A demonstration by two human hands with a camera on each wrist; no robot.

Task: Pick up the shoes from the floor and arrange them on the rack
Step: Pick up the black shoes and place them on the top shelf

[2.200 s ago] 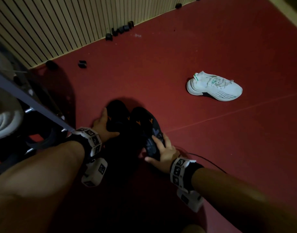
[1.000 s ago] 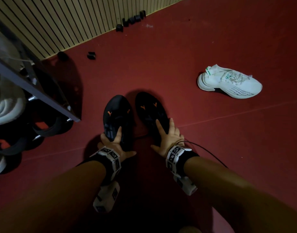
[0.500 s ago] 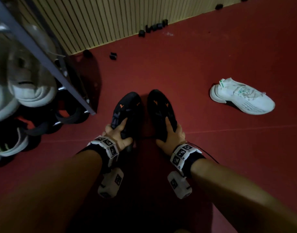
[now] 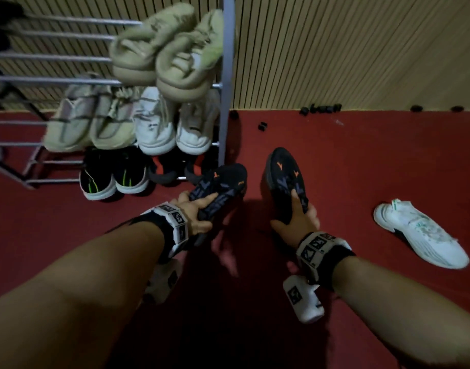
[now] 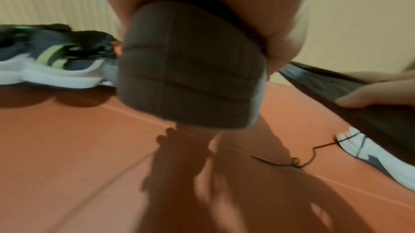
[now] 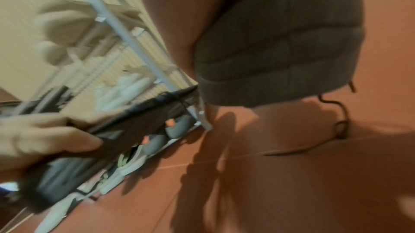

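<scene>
Gripping black shoes (image 4: pixel 220 182), one per hand (image 4: pixel 295 222).

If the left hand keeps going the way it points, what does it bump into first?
Probably the dark slippers on the rack's bottom shelf; the black shoe in the left hand points there, though depth is unclear.

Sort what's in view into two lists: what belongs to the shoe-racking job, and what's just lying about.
Part of the job:
- left black shoe, gripped by the left hand
- right black shoe, gripped by the right hand
- white sneaker on the floor
- rack, its shelves already holding shoes

Lying about:
- small black blocks along the wall
</scene>
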